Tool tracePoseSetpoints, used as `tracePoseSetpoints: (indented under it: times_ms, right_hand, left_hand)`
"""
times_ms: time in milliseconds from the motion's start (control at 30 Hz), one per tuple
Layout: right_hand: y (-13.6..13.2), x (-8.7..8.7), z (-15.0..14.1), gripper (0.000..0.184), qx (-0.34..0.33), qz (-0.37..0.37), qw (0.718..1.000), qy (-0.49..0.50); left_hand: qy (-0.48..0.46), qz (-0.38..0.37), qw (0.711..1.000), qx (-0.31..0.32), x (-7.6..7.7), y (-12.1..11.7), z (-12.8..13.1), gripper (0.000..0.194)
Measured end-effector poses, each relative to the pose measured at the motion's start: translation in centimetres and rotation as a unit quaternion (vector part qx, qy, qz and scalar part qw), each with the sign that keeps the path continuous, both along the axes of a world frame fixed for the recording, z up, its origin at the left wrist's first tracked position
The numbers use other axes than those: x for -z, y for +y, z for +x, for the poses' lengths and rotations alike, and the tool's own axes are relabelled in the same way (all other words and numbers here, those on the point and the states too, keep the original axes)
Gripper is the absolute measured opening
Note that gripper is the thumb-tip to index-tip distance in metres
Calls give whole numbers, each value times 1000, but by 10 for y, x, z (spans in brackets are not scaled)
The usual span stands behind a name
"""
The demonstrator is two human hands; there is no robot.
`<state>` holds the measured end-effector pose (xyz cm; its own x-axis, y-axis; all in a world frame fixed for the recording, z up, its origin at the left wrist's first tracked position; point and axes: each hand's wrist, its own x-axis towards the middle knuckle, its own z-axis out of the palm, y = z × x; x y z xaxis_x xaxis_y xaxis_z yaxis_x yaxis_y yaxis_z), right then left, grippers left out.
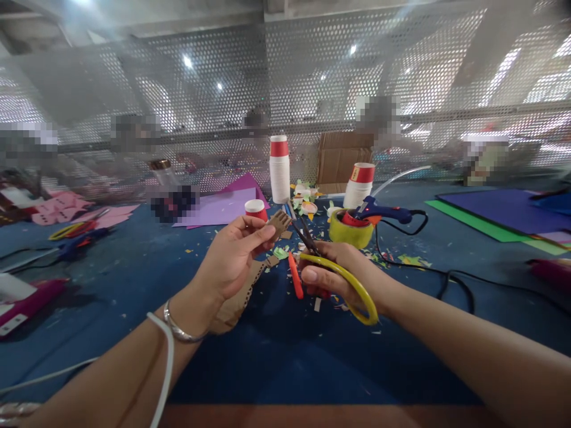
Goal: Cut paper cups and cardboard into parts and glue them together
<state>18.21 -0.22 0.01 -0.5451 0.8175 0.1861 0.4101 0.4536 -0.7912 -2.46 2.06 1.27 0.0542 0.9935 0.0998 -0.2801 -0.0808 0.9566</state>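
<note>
My left hand (236, 252) pinches a small piece of brown cardboard (281, 221) with notches cut in its upper edge. In my right hand (343, 270) are scissors (341, 273) with yellow handles, their blades parted and pointing at the cardboard piece. Whether the blades touch it I cannot tell. Under my hands an orange pen-like stick (295, 276) lies on the blue table. A larger torn sheet of cardboard (241, 300) rests below my left hand, partly hidden by it. A red and white paper cup (256, 209) stands just behind that hand.
Stacked paper cups (280, 175) stand at the back, with a second stack (359, 184) to the right. A blue glue gun (386, 211) rests on a roll of yellow tape (352, 232), its black cord (450, 276) running right. Paper scraps, purple paper (218, 205) and coloured sheets (495, 217) lie around.
</note>
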Motion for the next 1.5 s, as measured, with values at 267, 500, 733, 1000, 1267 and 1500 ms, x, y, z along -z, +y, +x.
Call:
tracePoseSetpoints:
  times_ms: [267,500,733,1000,1267,1500]
  right_hand:
    - [-1,1,-4,46,54,17,997,-56]
    - [-3,-3,-5,45,58,-11,997,-53]
    - [-5,-2,-10,44,108,-35,992,-59]
    - [-3,-2,-10,50,126,-7,989,-72]
    - [0,3,-10,54,126,52,986,-91]
    - [-2,1,-11,51,123,30,987,-97]
  left_hand:
    - [27,11,999,24,1,-6,4,24]
    - [55,-9,997,55,3,-9,9,24]
    - [65,-10,996,62,3,-10,8,23]
    - [67,-19,996,60,1,-9,5,23]
    - [59,-30,995,69,4,-7,5,22]
    - [72,-29,994,72,4,-8,9,23]
